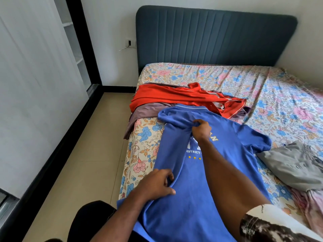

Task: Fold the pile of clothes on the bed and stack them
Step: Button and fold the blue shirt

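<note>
- A blue polo shirt (218, 180) lies spread on the near left part of the bed (262, 84), collar toward the headboard, with yellow and white lettering and a row of small yellow stars partly showing on the side that faces up.
- The shirt's left side is folded inward over the body, making a long fold line from shoulder to hem.
- The right hand (201, 130) reaches forward and pinches a bunch of the blue cloth near the shoulder, just below the collar, fingers curled into the fabric.
- The left hand (157, 184) grips the folded edge lower down, near the hem, thumb and fingers closed on the cloth.
- The shirt's right short sleeve lies flat and spread out toward the grey garment (293, 165).
- That grey garment lies crumpled at the right, just beside the sleeve, with a pinkish cloth (311, 201) next to it at the near edge.
- Beyond the collar, a red garment (183, 96) lies loosely heaped on top of a mauve garment (148, 109), which hangs over the bed's left edge.
- The bed wears a floral sheet in blue, pink and orange.
- A dark blue padded headboard (215, 35) stands against the white wall.
- The floor (83, 145) at the left is beige tile.
</note>
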Demonstrator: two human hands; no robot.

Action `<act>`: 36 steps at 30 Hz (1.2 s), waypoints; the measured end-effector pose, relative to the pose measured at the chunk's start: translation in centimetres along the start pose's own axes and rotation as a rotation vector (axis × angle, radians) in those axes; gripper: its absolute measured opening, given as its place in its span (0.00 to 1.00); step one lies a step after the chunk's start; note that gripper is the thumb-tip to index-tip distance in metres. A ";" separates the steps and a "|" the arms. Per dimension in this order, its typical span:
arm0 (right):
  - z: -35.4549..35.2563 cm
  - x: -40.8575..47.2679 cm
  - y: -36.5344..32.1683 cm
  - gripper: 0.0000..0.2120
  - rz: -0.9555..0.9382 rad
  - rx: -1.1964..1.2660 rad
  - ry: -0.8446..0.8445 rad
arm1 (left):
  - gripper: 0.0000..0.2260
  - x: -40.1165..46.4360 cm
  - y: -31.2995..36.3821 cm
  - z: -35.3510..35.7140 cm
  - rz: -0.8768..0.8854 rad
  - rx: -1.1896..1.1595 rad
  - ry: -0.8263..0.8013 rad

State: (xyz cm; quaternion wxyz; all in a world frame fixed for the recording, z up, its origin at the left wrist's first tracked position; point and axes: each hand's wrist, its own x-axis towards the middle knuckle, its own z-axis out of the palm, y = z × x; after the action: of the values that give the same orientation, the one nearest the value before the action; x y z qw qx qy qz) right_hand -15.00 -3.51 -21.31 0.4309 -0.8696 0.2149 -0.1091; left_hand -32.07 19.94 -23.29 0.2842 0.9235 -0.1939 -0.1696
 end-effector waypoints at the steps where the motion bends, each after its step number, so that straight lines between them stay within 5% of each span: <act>1: -0.3 -0.3 0.4 0.23 0.023 -0.056 -0.010 | 0.17 -0.1 0.0 0.0 0.004 0.005 -0.002; 4: -1.0 -1.8 1.6 0.25 0.031 -0.256 -0.046 | 0.16 -0.6 0.3 0.2 0.012 0.003 -0.006; 8: -1.4 -6.4 1.1 0.19 -0.108 -0.235 0.000 | 0.18 -1.8 0.4 0.0 0.009 0.057 0.015; 16: -1.0 -20.6 4.4 0.13 -0.311 -0.424 -0.308 | 0.12 -8.4 -2.4 -0.8 -0.100 0.407 0.047; 23: -1.9 -21.0 4.0 0.07 -0.227 -0.268 -0.280 | 0.10 -11.6 -1.4 -1.1 -0.049 0.206 0.057; 27: -2.4 -20.8 4.4 0.26 -0.290 -0.225 -0.349 | 0.13 -12.2 2.2 0.7 0.011 -0.013 -0.099; 31: -3.2 -19.8 5.2 0.28 -0.347 -0.369 -0.429 | 0.17 -12.3 4.5 3.0 -0.013 -0.228 -0.355; 36: -4.1 -18.1 5.4 0.19 -0.377 -0.388 -0.424 | 0.06 -8.9 2.6 1.4 -0.019 -0.164 -0.004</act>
State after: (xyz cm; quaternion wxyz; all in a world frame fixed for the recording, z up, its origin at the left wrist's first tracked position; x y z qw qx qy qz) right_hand -34.09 -0.82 -23.24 0.2645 -0.9632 -0.0272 0.0392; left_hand -41.05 21.39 -21.06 0.3568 0.8986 -0.1711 -0.1894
